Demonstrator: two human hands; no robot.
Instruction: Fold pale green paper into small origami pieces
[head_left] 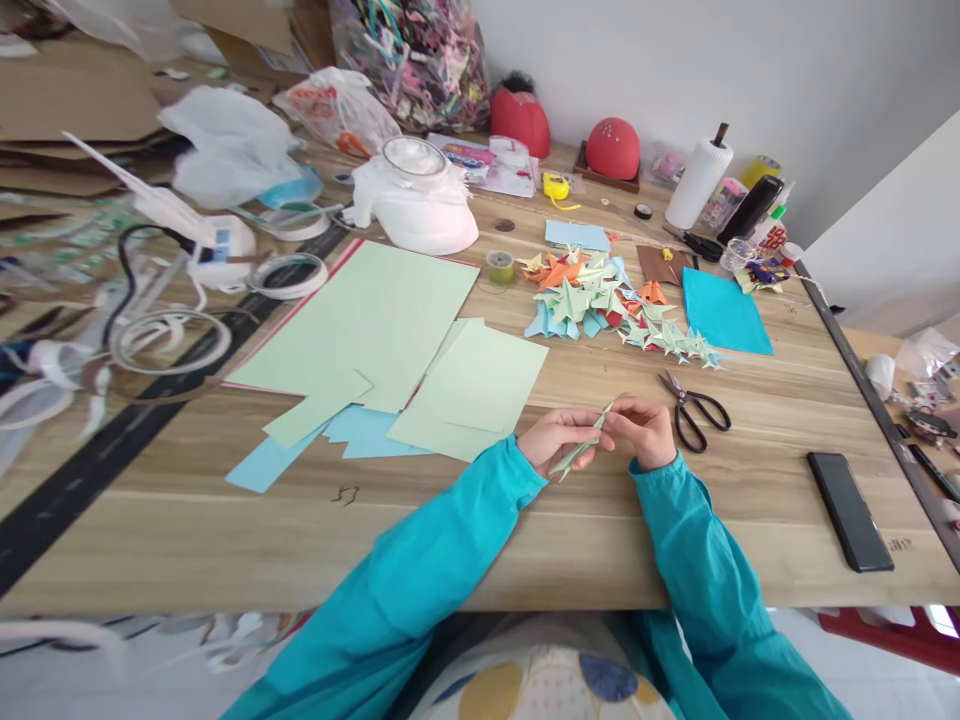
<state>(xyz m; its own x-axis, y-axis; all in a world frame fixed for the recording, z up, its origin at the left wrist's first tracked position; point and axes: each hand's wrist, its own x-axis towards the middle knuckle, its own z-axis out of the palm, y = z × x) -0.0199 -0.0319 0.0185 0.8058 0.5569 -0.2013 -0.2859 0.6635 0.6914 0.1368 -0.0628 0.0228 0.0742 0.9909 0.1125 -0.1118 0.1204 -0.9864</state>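
Between my hands, just over the table's front half, is a narrow piece of folded pale green paper (582, 452). My left hand (556, 438) pinches it along its length, fingers closed. At its upper end the thumb and fingertips of my right hand (642, 428) are closed on the same paper. Beyond my hands lies a heap of folded paper pieces (574, 297) in green, blue and orange, with a row of pointed green ones (671, 338) trailing to the right. Black-handled scissors (694, 408) rest right of my right hand.
Green paper sheets (375, 310) and blue paper strips (274, 455) lie to the left. A turquoise square (726, 310) is at the back right, a black phone (849, 510) at the front right. Ribbon rolls (171, 340) and a white wrapped bundle (424, 215) stand farther left.
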